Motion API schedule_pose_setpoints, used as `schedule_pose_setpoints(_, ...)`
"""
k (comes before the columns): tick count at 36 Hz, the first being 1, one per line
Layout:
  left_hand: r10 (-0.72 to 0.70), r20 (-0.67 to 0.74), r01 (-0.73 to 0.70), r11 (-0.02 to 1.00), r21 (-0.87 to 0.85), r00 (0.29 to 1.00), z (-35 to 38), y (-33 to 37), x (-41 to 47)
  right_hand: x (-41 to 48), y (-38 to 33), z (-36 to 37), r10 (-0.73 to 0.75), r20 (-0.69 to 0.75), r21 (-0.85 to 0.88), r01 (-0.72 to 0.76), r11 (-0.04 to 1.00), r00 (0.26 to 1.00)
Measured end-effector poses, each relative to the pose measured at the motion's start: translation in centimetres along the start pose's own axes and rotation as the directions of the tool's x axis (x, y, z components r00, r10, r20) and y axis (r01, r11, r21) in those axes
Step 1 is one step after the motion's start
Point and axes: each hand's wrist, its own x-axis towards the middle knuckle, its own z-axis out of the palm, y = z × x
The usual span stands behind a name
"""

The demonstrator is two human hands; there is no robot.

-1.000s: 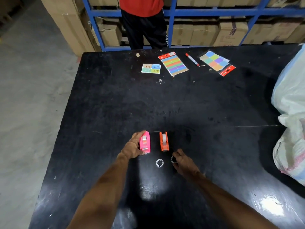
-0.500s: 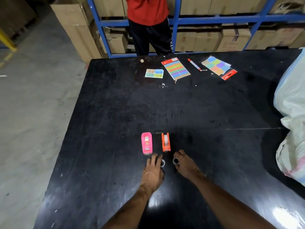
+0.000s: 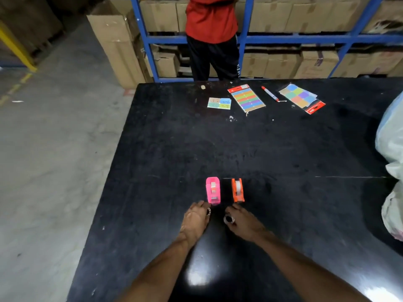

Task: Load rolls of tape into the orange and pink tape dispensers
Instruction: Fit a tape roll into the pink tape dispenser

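A pink tape dispenser (image 3: 213, 190) and an orange tape dispenser (image 3: 237, 190) stand side by side on the black table (image 3: 174, 138), each with tape showing in its slot. Just in front of the pink one, my left hand (image 3: 195, 219) grips a small tape roll (image 3: 209, 211), mostly hidden by my fingers. My right hand (image 3: 245, 223) sits in front of the orange dispenser and holds a second tape roll (image 3: 229, 219) at its fingertips.
At the table's far edge lie sticky-note packs (image 3: 246, 99) (image 3: 302, 98) (image 3: 219, 103) and a red marker (image 3: 270, 93). A person in a red shirt (image 3: 211, 35) stands behind the table by blue shelving with cardboard boxes. A white plastic sack (image 3: 391, 162) rests at the right.
My left hand left the pink dispenser, came back to the loose roll on the table and closed on it. My right hand kept its roll and shifted little.
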Motion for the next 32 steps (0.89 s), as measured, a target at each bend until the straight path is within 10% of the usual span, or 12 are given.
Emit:
schedule_pose_setpoints(16, -0.082, 0.007, 0.082, 0.996, -0.018, 0.997, -7.1, -11.6, 4.7, 12.7, -12.1, 1.3, -0.031, -0.128, -0.459, -0.032, 0.888, 0.991)
schedule_pose_setpoints(32, -0.124, 0.132, 0.135, 0.988, -0.078, 0.983, -4.3, -13.0, 8.0, 15.5, -13.2, 1.8, 0.113, -0.029, -0.485, -0.112, 0.867, 0.993)
